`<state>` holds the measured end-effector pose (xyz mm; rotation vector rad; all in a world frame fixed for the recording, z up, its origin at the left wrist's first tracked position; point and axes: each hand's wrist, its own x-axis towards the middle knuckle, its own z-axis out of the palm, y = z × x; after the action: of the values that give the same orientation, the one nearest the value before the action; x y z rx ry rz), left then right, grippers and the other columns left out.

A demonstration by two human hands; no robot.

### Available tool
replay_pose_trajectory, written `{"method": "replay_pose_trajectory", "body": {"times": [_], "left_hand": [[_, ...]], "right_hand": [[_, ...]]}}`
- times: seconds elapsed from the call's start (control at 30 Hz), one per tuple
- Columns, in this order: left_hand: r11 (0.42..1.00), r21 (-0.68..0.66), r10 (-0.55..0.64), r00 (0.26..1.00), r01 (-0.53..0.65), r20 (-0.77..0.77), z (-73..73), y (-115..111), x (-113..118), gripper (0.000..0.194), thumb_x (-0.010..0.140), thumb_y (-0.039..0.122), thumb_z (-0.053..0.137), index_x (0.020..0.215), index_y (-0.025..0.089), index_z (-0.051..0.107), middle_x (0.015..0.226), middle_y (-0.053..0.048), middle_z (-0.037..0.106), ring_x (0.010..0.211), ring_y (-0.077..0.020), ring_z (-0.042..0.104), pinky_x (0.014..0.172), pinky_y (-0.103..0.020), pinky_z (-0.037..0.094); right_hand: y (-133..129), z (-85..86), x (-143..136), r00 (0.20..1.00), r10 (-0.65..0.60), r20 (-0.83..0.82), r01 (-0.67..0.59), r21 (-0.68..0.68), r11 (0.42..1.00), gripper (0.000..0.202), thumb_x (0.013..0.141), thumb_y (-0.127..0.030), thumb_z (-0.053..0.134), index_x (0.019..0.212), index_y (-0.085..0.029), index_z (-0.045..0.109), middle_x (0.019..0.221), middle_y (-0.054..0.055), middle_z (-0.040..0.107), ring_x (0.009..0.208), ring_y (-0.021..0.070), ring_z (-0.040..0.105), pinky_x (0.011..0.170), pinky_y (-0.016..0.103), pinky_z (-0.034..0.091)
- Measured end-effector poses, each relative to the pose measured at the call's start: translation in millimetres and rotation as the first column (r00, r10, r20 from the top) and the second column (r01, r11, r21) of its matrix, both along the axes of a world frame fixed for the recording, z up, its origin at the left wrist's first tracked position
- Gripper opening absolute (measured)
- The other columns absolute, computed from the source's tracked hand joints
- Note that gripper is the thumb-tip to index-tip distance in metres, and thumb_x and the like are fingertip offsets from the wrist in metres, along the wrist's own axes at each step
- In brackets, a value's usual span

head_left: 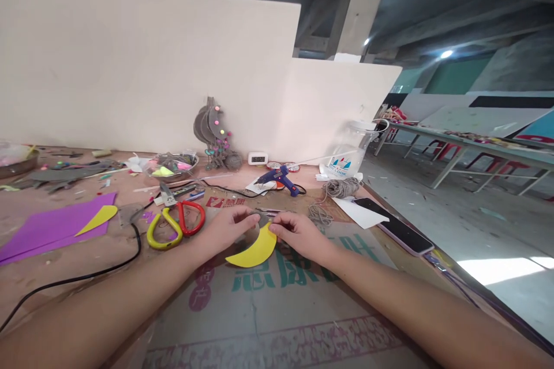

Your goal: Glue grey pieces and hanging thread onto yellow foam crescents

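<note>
A yellow crescent cut-out [255,251] is between my hands, above the printed cardboard. My right hand [298,233] pinches its upper tip between thumb and fingers. My left hand [231,229] is closed, thumb against fingers, at the upper edge of a dark grey piece [263,220] that lies against the yellow one. How far the two pieces overlap is partly hidden by the fingers. Left of my left hand lie scissors [175,222] with one red and one yellow handle loop. Beyond my hands rests a blue glue gun [280,179].
Purple sheets [60,225] with a yellow offcut [97,219] lie at left, near a black cord [86,277]. Behind stand a bowl of scraps [173,166], a grey hanging ornament [214,135], a small clock [258,158] and a clear jug [346,153]. Grey yarn [341,187] and a phone [396,228] are at right.
</note>
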<state>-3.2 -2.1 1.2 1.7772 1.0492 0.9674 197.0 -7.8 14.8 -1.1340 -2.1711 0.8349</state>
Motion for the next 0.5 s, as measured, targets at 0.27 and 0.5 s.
{"method": "replay_pose_trajectory", "body": {"times": [0.27, 0.5], "left_hand": [[0.997, -0.079, -0.018, 0.999, 0.015, -0.029, 3.8, -1.2, -0.6, 0.031, 0.079, 0.044, 0.049, 0.066, 0.016, 0.054, 0.056, 0.002, 0.054, 0.051, -0.0096, 0.046, 0.051, -0.022, 0.035], [0.995, -0.056, -0.095, 0.984, 0.088, -0.15, 4.4, -1.3, -3.2, 0.032, 0.079, 0.045, 0.047, 0.069, 0.016, 0.059, 0.063, 0.0, 0.058, 0.057, -0.0121, 0.05, 0.053, -0.023, 0.036]], "right_hand": [[1.7, -5.9, 0.7, 0.997, -0.054, -0.052, 0.056, 0.036, 0.998, 0.021, 0.084, -0.036, 0.048, 0.084, -0.019, 0.059, 0.066, -0.002, 0.052, 0.059, 0.0102, 0.044, 0.055, 0.021, 0.034], [2.6, -3.8, 0.6, 0.992, -0.116, -0.057, 0.121, 0.092, 0.988, 0.021, 0.085, -0.035, 0.048, 0.081, -0.018, 0.058, 0.068, -0.001, 0.054, 0.061, 0.0104, 0.044, 0.056, 0.022, 0.034]]}}
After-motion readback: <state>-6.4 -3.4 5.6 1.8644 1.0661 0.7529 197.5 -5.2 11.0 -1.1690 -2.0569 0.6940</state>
